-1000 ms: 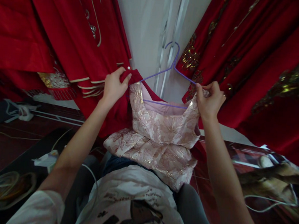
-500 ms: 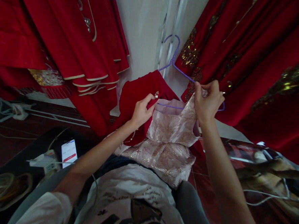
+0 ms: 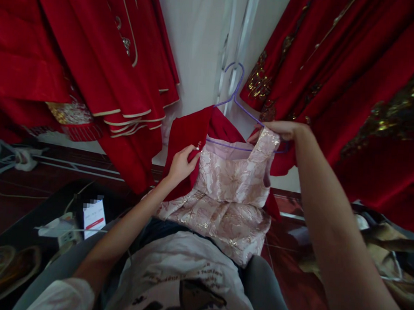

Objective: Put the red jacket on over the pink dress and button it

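Observation:
A pale pink dress with gold floral pattern hangs from a purple wire hanger in front of me, its skirt lying on my lap. A red velvet jacket is draped on the same hanger behind and to the left of the dress. My left hand pinches the red jacket's front edge beside the dress's left side. My right hand grips the dress's right shoulder strap where it sits on the hanger.
Red embroidered garments hang on the left and others on the right, with a white wall between. A phone, a power strip and cables lie on the dark floor at the left.
My left hand has dropped lower along the red jacket's edge. My right hand has turned over on the strap, and the hanger with both garments has shifted slightly.

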`<state>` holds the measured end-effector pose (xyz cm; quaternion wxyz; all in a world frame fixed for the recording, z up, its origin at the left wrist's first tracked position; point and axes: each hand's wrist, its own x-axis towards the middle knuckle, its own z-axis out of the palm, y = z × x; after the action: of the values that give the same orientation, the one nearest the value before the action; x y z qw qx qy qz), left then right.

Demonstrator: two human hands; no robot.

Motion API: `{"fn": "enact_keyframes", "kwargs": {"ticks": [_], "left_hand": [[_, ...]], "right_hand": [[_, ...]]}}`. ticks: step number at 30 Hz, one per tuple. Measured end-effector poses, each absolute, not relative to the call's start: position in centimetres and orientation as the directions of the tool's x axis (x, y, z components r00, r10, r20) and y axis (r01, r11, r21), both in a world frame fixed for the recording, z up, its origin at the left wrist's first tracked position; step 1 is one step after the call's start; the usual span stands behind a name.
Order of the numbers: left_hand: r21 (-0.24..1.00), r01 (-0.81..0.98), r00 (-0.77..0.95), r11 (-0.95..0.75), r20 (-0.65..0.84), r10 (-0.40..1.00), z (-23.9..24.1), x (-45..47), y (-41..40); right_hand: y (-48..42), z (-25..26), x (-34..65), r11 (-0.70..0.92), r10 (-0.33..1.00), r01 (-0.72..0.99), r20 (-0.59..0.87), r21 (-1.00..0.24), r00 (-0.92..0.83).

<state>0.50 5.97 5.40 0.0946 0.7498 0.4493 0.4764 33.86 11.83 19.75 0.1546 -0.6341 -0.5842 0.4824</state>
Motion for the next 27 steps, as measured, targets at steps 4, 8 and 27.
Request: {"fn": "enact_keyframes", "kwargs": {"ticks": [4,8,27], "left_hand": [[0.528,0.557,0.224,-0.641,0.647,0.728,5.9,1.2,6.6],[0.490,0.580,0.240,-0.651,0.661,0.711,6.4,1.4,6.8],[0.077,0.813,0.505,-0.577,0.400,0.765,13.5,-0.4,17.2]], "right_hand": [[12.4,18.5,32.5,-0.339,0.893,0.516,-0.442,-0.786,-0.086],[13.5,16.6,32.8,-0.201,0.965,0.449,-0.256,-0.871,-0.065],[10.6,14.4,36.5,0.214,0.553,0.930,0.822,-0.298,0.136]]}}
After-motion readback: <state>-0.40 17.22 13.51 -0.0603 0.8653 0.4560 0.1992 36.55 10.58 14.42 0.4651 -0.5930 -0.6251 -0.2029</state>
